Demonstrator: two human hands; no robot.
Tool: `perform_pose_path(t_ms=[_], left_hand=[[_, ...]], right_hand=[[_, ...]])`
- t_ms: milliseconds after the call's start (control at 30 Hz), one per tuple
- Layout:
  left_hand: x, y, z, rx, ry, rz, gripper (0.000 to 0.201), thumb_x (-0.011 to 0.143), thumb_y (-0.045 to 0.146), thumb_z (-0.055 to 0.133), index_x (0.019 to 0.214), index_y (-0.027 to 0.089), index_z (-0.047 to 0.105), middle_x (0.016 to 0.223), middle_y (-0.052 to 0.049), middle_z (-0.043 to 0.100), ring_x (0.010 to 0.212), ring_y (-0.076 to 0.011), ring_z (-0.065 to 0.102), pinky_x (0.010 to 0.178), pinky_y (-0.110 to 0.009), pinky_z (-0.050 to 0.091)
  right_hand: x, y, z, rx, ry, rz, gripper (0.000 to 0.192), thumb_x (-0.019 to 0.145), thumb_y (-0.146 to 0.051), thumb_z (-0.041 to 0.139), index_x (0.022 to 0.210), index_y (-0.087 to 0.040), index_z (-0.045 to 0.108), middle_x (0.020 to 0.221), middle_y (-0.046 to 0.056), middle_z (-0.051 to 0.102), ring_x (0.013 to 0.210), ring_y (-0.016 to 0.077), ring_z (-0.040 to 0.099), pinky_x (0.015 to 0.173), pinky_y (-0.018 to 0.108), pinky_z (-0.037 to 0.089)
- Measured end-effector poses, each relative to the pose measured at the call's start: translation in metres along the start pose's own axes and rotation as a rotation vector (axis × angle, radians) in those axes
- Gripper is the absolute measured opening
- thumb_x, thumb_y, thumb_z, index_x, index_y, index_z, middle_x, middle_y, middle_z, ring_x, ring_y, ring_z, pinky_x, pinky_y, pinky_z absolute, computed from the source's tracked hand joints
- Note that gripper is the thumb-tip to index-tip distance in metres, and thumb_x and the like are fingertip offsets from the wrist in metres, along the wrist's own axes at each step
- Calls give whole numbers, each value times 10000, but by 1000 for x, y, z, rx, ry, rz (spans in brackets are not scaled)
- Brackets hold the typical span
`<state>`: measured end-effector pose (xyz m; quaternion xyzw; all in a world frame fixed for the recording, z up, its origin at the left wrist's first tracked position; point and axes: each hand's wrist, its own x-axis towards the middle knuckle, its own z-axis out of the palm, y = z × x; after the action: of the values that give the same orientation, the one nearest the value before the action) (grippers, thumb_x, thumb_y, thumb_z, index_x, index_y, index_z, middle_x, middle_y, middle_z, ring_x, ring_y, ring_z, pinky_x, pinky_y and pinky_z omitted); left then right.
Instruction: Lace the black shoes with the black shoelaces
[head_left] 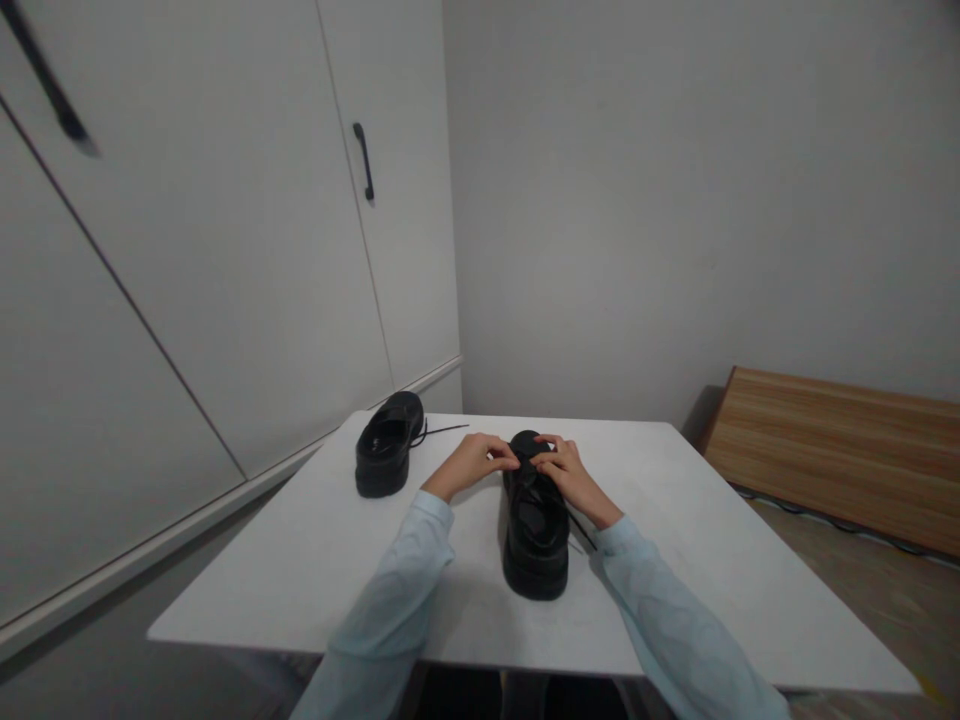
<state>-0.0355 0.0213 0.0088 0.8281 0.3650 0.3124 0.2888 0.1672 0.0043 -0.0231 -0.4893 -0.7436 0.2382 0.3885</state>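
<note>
A black lace-up shoe (536, 570) rests on the white table with its heel toward me and its toe pointing away. My left hand (480, 458) reaches in from the left, thumb and index finger pinched on the shoelace at the front of the shoe's opening. From the right, my right hand (566, 473) bends over the same lacing, its fingertips closed on the shoelace close to the left fingertips. A loose lace end (583, 530) hangs on the shoe's right side. The part of the lace between the fingers is mostly hidden.
A second black shoe (382, 470) stands at the table's back left, its lace (446, 430) trailing right. The white table (300, 590) borders white cabinets (225, 250) at left and a grey wall (675, 200) behind. A wood-grain panel (832, 450) leans at right.
</note>
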Motion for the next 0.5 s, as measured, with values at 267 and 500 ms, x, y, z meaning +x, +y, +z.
perform_pose_path(t_ms=[267,500], left_hand=[[0,0,5,-97,-26,-47,80,708,183,651,773,145,681,727,-27,665,703,-132,585,634,-216,430],[1,0,7,-95,0,-52,68,696,195,660,738,142,664,685,-12,647,665,-121,569,635,-217,428]], right_hand=[[6,7,5,-8,12,32,212,779,-189,525,711,-235,720,1153,55,537,1114,246,376,1033,473,289],[7,7,7,-31,33,36,197,762,-166,549,658,-239,699,1081,53,559,1115,254,398,999,474,315]])
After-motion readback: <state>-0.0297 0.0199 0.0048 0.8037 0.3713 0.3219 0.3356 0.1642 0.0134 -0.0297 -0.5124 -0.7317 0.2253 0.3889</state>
